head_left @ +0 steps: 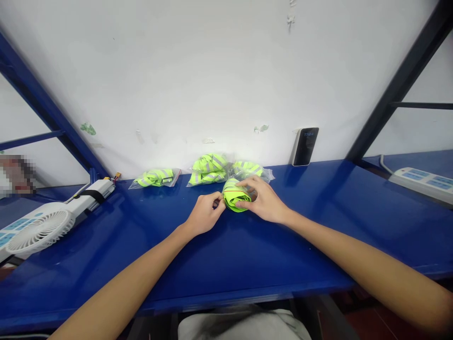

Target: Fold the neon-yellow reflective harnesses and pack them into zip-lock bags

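A rolled neon-yellow reflective vest (236, 200) in a clear plastic bag lies on the blue table, between my two hands. My left hand (206, 212) pinches the left edge of this bag with thumb and forefinger. Curved over the roll from the right is my right hand (264, 200), its thumb in front and its fingers on top, gripping it. Just behind sit more bagged yellow vests: a stack (208, 169) a little to the left and one bag (249, 168) partly hidden by my right hand. Another bagged vest (155, 177) lies farther left.
A phone (306, 147) leans on the white wall (219, 85). At the left are a white fan (42, 231) and a power strip (21, 226); a second power strip (424, 182) lies at the right. Metal frame posts flank the blue table (226, 264).
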Demonstrator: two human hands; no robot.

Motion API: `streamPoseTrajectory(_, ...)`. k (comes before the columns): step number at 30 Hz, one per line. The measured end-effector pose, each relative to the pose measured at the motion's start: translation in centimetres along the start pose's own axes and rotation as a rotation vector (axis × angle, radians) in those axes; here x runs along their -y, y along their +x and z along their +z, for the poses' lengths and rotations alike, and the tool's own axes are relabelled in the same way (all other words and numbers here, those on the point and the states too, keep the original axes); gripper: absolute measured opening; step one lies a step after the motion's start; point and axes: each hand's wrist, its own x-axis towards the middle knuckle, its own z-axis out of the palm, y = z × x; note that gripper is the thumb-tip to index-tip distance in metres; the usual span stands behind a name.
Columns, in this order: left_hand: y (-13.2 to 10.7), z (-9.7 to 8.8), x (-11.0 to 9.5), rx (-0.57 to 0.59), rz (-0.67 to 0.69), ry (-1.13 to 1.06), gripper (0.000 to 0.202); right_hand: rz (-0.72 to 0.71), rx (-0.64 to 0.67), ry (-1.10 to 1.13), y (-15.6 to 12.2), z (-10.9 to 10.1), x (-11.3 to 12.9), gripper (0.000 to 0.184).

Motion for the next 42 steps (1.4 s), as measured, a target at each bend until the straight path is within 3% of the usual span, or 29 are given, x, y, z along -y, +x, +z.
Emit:
streamPoseTrajectory(9,-0.2,-0.2,-1.2,-0.033,-0.013,-0.082,0.024,-0.004,-0.13,-0.077,0.2,0.7,1.3,0.026)
streamPoseTrajectory(12,-0.1,0.0,-1.2,-0.03,0.008,-0.07,0.026,-0.022,-0.154,-0.107,0.3,0.8,1.1,0.027)
streamPoseTrajectory(15,-0.2,0.2,-1.2,-0.049,0.007,-0.036,0.026,-0.049,-0.125,-0.142,0.4,0.6,0.8,0.033)
streamPoseTrajectory(18,-0.5,0.5,-1.1,-0.076,-0.002,-0.079,0.012,-0.059,-0.07,-0.131,0.2,0.2,0.7,0.037)
streamPoseTrajectory(19,-0.5,0.5,-1.1,-0.084,-0.007,-0.107,0.017,-0.06,-0.064,-0.122,0.0,0.1,0.7,0.037)
streamPoseTrajectory(22,-0.5,0.5,-0.9,-0.092,-0.051,-0.142,0.065,-0.102,-0.031,-0.107,-0.3,0.0,0.8,0.04)
streamPoseTrajectory(25,-0.2,0.3,-0.2,-0.045,-0.091,-0.162,0.061,-0.15,-0.029,-0.081,-0.3,0.0,0.4,0.038)
streamPoseTrajectory(29,0.2,0.1,1.1,-0.057,-0.1,-0.309,0.053,-0.1,-0.119,-0.019,0.3,-1.0,-1.0,0.038)
streamPoseTrajectory(31,0.4,0.0,1.7,-0.039,-0.087,-0.373,0.053,-0.108,-0.01,-0.053,0.5,-1.9,-1.5,0.048)
streamPoseTrajectory(34,0.6,-0.4,2.2,0.018,-0.047,-0.435,0.052,-0.188,0.263,-0.226,0.4,-3.0,-1.5,0.086)
streamPoseTrajectory(36,0.7,-0.8,2.4,0.039,-0.01,-0.458,0.048,-0.227,0.364,-0.319,0.2,-3.1,-1.1,0.105)
streamPoseTrajectory(42,0.7,-1.5,1.9,0.053,-0.018,-0.516,0.036,-0.267,0.389,-0.349,-0.6,-1.5,-0.2,0.109)
